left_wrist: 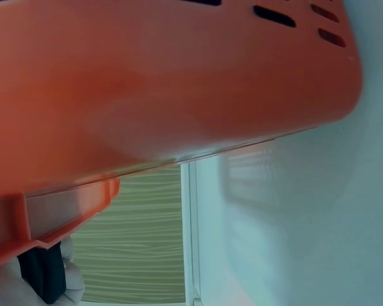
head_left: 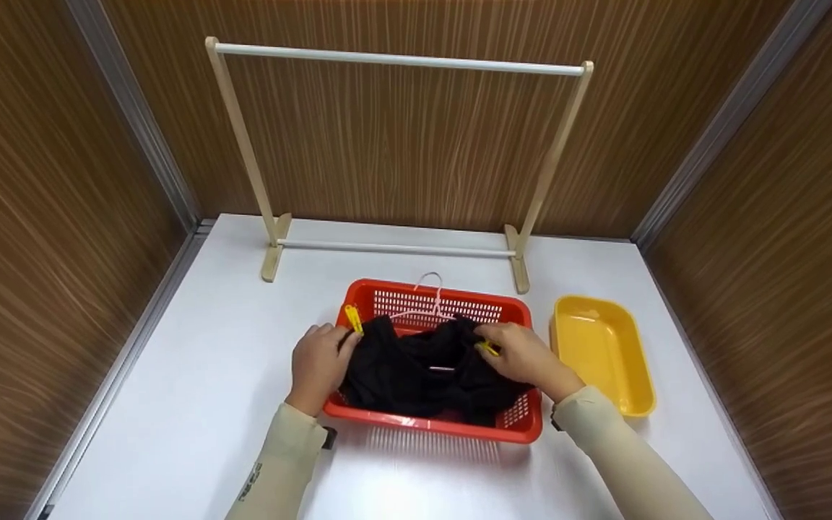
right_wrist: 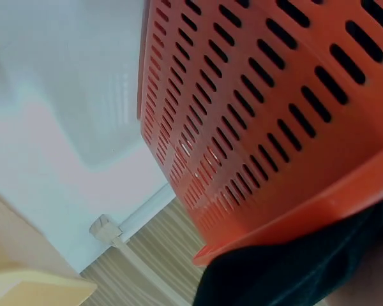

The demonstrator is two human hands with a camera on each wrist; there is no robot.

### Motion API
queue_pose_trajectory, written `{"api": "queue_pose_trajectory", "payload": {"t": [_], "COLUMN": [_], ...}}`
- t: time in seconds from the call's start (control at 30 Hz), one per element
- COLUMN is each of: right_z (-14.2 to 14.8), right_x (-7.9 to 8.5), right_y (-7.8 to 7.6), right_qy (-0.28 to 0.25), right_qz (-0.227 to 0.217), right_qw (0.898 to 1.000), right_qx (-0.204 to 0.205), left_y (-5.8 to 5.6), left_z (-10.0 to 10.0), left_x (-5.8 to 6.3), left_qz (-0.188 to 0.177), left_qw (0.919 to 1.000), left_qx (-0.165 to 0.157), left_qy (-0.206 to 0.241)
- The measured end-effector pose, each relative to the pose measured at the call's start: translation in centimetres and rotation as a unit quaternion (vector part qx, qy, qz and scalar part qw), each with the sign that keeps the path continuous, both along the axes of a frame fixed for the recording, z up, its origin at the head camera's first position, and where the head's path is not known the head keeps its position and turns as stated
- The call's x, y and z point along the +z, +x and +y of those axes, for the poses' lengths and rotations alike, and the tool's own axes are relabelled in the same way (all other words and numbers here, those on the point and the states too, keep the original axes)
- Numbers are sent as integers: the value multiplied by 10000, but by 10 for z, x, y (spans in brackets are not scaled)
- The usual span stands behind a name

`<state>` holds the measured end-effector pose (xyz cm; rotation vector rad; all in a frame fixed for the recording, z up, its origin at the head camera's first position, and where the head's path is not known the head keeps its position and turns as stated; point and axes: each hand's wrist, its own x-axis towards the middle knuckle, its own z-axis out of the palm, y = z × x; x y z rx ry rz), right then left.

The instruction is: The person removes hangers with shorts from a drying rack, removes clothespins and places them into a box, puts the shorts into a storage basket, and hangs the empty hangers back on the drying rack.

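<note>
A black garment lies over a pink hanger in a red basket; the hanger's hook points to the back. A yellow clothespin stands at the garment's left shoulder. Just below it my left hand pinches the cloth at the basket's left rim; black cloth shows between the fingers in the left wrist view. At the other shoulder my right hand pinches a second yellow clothespin, partly hidden by the fingers. Black cloth hangs over the basket rim in the right wrist view.
Behind the basket stands a wooden rack with a white top bar and a lower bar. A yellow tray sits right of the basket on the white table. Wood-patterned walls enclose the back and sides.
</note>
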<state>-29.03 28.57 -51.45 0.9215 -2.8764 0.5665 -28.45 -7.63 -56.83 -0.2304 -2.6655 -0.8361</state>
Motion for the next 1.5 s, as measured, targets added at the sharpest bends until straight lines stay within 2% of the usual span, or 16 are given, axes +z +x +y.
{"api": "queue_pose_trajectory", "payload": {"t": [0.1, 0.3, 0.47, 0.57, 0.67, 0.77, 0.9, 1.0, 1.13, 1.23, 1.33, 1.43, 1.5], "right_z": [2, 4, 4, 2, 2, 4, 7, 8, 6, 5, 4, 4, 3], "right_x": [-2, 1, 9, 13, 10, 5, 3, 5, 5, 4, 2, 1, 1], "right_y": [1, 2, 4, 4, 3, 2, 2, 0, -2, 0, 3, 3, 1], "right_qy": [56, 133, 611, 467, -194, -910, -1502, -1424, -778, -492, -666, -1216, -1624], "right_qz": [-39, 181, -291, -591, -601, -311, 410, 580, 329, 255, 378, 550, 511], "right_qw": [9998, 9981, 9957, 9965, 9980, 9947, 9864, 9853, 9888, 9863, 9816, 9753, 9707], "right_qx": [162, 579, 628, 371, -41, -352, -520, -746, -1233, -1552, -1747, -1759, -1695], "left_y": [2, 1, 0, 0, 0, 1, 1, 0, 0, 0, -1, -1, -1], "left_z": [0, 0, -1, -1, 0, 0, 0, -1, -2, -1, -1, -1, -1], "left_x": [0, 1, 1, 0, -1, -2, -1, 0, 1, 1, 0, 0, 0], "left_qz": [-75, -85, -38, -94, -113, -105, -107, -93, -90, -124, -134, -135, -126], "left_qw": [10000, 9999, 10000, 9999, 9998, 9998, 9998, 9998, 9998, 9998, 9998, 9998, 9998], "left_qx": [11, 30, 17, 9, 2, -13, -52, -38, 5, -6, -21, -51, -47], "left_qy": [-6, -62, -42, 62, 143, 162, 175, 160, 171, 159, 130, 145, 150]}}
